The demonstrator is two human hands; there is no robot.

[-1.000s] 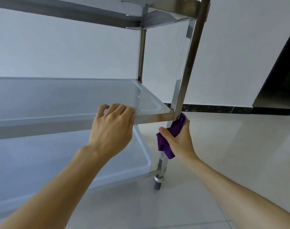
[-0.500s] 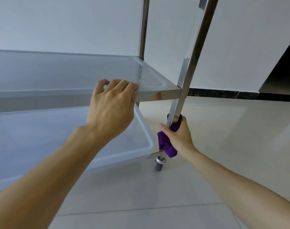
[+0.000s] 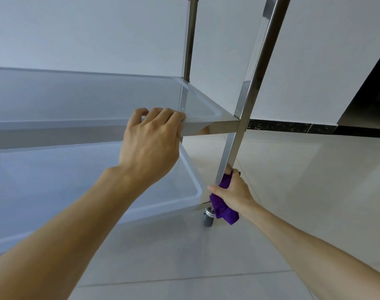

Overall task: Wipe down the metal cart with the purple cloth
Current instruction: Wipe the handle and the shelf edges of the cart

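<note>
**Cloth low on the cart's corner leg**

I see my right hand (image 3: 234, 193) gripping the purple cloth (image 3: 222, 207) around the metal cart's (image 3: 219, 126) near corner leg (image 3: 245, 105), low down. Just below that hand sits the caster wheel (image 3: 208, 219) on the tiled floor (image 3: 292, 180). My left hand (image 3: 152, 141) curls its fingers over the front rim of the middle shelf (image 3: 87, 100). Beneath that hand lies the bottom shelf (image 3: 76, 187).

Both my arms are bare from the hands up to where the view cuts them off, with no sleeve in view. My left hand (image 3: 151, 139) shows raised tendons across its back and 4 knuckles. My right hand (image 3: 233, 192) has a short, plain thumbnail.
</note>
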